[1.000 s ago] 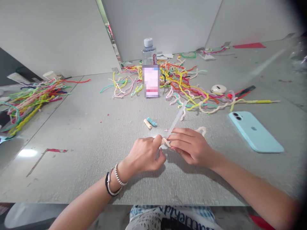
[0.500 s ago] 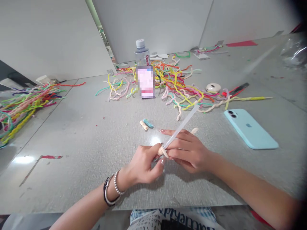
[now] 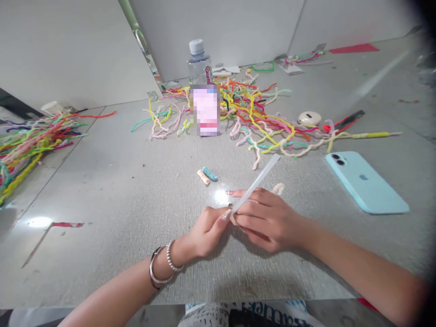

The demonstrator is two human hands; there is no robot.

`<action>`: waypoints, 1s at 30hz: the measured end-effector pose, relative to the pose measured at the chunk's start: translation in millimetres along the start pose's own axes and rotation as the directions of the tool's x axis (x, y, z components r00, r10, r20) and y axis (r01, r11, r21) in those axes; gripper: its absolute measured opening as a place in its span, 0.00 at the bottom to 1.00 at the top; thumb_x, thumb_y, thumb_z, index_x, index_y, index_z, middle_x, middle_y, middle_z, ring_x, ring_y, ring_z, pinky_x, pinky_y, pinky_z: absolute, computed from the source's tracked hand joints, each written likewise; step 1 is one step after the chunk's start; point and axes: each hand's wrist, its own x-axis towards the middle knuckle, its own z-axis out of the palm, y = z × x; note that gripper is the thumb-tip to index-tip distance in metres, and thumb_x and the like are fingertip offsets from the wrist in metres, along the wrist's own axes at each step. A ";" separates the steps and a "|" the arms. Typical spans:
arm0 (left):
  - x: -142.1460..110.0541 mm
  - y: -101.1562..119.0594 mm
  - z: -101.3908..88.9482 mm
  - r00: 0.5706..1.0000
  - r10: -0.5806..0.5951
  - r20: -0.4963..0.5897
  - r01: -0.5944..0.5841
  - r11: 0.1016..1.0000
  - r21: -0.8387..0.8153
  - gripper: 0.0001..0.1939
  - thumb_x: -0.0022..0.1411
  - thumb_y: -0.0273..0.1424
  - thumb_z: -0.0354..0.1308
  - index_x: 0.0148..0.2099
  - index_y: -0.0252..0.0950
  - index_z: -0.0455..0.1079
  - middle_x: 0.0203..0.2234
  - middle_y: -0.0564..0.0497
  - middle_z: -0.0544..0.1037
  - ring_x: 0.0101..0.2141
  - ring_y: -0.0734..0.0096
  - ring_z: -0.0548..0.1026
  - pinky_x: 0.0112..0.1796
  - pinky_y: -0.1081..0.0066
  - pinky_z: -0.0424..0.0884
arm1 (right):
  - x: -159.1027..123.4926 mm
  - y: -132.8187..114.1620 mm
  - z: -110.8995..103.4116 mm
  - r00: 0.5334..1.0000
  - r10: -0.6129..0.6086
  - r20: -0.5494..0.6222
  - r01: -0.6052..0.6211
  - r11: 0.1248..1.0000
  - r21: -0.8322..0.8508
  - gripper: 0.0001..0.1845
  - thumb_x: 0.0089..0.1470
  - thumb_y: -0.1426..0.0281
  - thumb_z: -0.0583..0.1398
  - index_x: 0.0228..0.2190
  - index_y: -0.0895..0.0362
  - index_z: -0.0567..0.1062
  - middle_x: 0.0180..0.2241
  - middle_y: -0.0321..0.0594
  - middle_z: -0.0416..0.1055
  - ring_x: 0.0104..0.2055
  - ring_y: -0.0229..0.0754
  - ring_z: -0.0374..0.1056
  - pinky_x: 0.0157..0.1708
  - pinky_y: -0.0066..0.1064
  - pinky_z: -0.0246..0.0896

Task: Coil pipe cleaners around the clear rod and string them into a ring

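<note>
A translucent white straw [image 3: 259, 179] slants up to the right between my hands, its lower end wrapped by cream yarn [image 3: 233, 220]. My left hand [image 3: 208, 232] pinches that wrapped end between thumb and fingers, and the thumb covers most of the wrap. Close against it, my right hand [image 3: 277, 222] has its fingers curled on the cream yarn, index finger stretched out past the straw. A loose tail of the yarn shows behind the right knuckles. Just beyond my hands lie a small cream yarn coil [image 3: 203, 177] and a blue yarn coil [image 3: 210, 173].
A light blue phone [image 3: 368, 184] lies at right. Tangled coloured yarn [image 3: 269, 136] spreads behind, around a propped-up phone [image 3: 207, 111] and a bottle [image 3: 200, 66]. A white earbud case [image 3: 309, 119] and a yellow-wrapped stick [image 3: 374, 135] are back right. More yarn [image 3: 41, 145] lies far left.
My left thumb has moved up over the wrapped end of the straw, hiding the cream loop seen before. The straw tilts slightly lower, and the view has shifted a little.
</note>
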 end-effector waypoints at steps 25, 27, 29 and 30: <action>5.9 -4.6 -3.4 1.000 0.003 -0.020 -0.003 1.000 -0.021 0.24 0.71 0.44 0.35 0.25 0.37 0.53 0.18 0.56 0.58 0.21 0.76 0.55 0.24 0.72 0.55 | 1.8 9.6 13.9 0.655 0.653 0.381 -0.673 0.274 0.686 0.20 0.53 0.54 0.64 0.38 0.54 0.68 0.25 0.29 0.61 0.25 0.33 0.56 0.24 0.26 0.52; 5.7 -3.9 -3.0 1.000 0.029 -0.005 -0.028 0.998 0.053 0.25 0.71 0.44 0.34 0.25 0.37 0.53 0.18 0.56 0.58 0.20 0.76 0.55 0.24 0.72 0.55 | 2.7 9.4 13.9 0.659 0.648 0.382 -0.660 0.256 0.706 0.20 0.52 0.53 0.64 0.38 0.54 0.69 0.27 0.30 0.61 0.26 0.34 0.56 0.26 0.26 0.52; 5.5 -4.2 -2.2 1.000 0.022 -0.019 -0.019 0.992 0.124 0.26 0.71 0.44 0.33 0.25 0.37 0.54 0.17 0.57 0.58 0.20 0.76 0.56 0.24 0.72 0.55 | 3.7 8.6 14.5 0.654 0.639 0.405 -0.660 0.220 0.719 0.19 0.53 0.54 0.64 0.37 0.54 0.69 0.26 0.30 0.61 0.26 0.34 0.55 0.26 0.26 0.51; 5.5 -4.5 -1.7 0.999 0.010 -0.032 -0.005 0.988 0.154 0.26 0.71 0.44 0.33 0.24 0.37 0.54 0.17 0.57 0.58 0.19 0.76 0.56 0.23 0.72 0.55 | 4.2 8.3 15.0 0.646 0.636 0.423 -0.664 0.194 0.722 0.18 0.53 0.55 0.64 0.36 0.54 0.69 0.25 0.29 0.60 0.26 0.33 0.55 0.26 0.26 0.50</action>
